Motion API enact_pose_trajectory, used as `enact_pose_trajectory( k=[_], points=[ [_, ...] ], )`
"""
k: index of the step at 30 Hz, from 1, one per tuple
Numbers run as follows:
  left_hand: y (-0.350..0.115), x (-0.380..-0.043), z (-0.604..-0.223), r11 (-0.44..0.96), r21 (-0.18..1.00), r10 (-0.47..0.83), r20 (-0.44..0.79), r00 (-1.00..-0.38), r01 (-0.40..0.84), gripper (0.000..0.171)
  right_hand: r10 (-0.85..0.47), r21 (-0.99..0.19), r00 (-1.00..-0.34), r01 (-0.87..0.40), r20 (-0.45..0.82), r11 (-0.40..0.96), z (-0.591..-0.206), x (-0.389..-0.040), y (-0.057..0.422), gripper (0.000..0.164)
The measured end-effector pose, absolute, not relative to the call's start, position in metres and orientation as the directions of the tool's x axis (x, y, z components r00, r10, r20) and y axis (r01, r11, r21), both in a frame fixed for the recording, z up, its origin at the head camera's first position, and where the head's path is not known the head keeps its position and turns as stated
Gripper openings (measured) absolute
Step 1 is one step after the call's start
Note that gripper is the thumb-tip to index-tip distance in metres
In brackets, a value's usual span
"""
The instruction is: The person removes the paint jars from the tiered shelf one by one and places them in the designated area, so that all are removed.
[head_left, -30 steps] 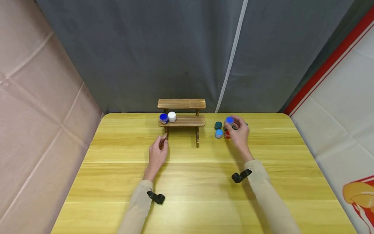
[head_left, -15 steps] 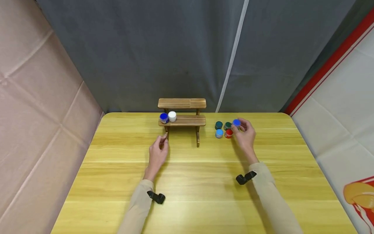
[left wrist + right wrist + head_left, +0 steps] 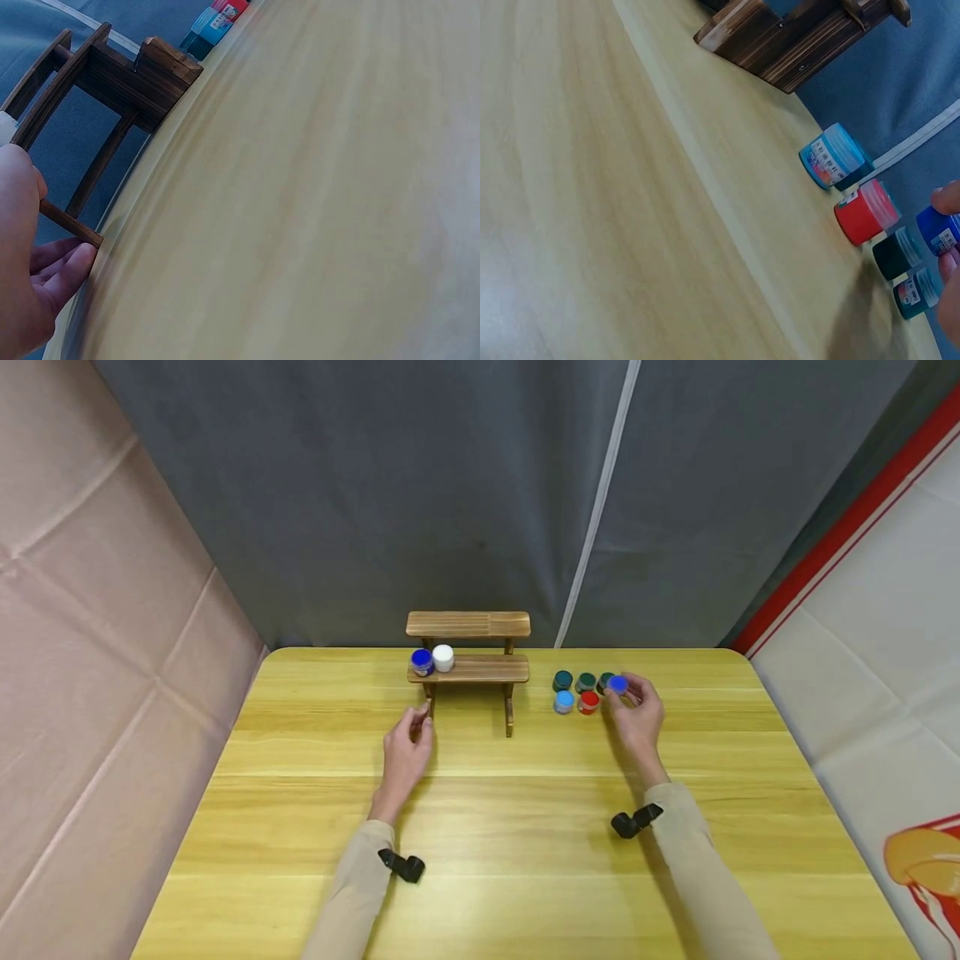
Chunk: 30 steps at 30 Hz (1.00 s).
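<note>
My right hand (image 3: 639, 714) pinches a blue paint jar (image 3: 617, 684) by its sides between thumb and fingers. In the right wrist view, that blue jar (image 3: 937, 231) appears raised beside the standing jars. My left hand (image 3: 405, 760) is at the left leg of a two-step wooden rack (image 3: 487, 669). From the left wrist, its thumb and fingers (image 3: 69, 274) are seen gripping the rack's leg (image 3: 71, 223). A dark blue jar (image 3: 422, 662) and a white jar (image 3: 443, 658) stand side by side on the left of the rack's lower step.
Beside the right hand stand a light blue jar (image 3: 564, 702), a red jar (image 3: 588, 702), a teal jar (image 3: 562, 680), a dark green jar (image 3: 586, 682) and another dark jar (image 3: 606, 682), partly hidden. A grey curtain (image 3: 375, 510) hangs behind the wooden table (image 3: 495, 843).
The right hand has moved right and slightly toward me with the blue jar, uncovering the dark green and red jars. My left hand stays at the rack's leg.
</note>
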<state>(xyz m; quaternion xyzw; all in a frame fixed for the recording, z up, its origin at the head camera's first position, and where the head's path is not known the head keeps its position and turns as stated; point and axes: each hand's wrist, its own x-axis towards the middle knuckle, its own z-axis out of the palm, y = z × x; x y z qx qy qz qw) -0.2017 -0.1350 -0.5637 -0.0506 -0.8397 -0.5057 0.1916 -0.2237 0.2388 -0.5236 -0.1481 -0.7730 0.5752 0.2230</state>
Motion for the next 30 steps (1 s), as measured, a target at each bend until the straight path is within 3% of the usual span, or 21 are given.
enact_pose_trajectory(
  k=[17, 30],
  points=[
    [-0.135, -0.202, -0.564, 0.483, 0.834, -0.109, 0.36, -0.926, 0.267, 0.017, 0.479, -0.953, -0.876, 0.088, 0.065, 0.29, -0.541, -0.219, 0.243, 0.042],
    [-0.135, -0.202, -0.564, 0.494, 0.822, -0.108, 0.382, -0.918, 0.284, 0.016, 0.48, -0.95, -0.873, 0.07, 0.09, 0.305, -0.55, -0.219, 0.243, 0.042]
  ],
)
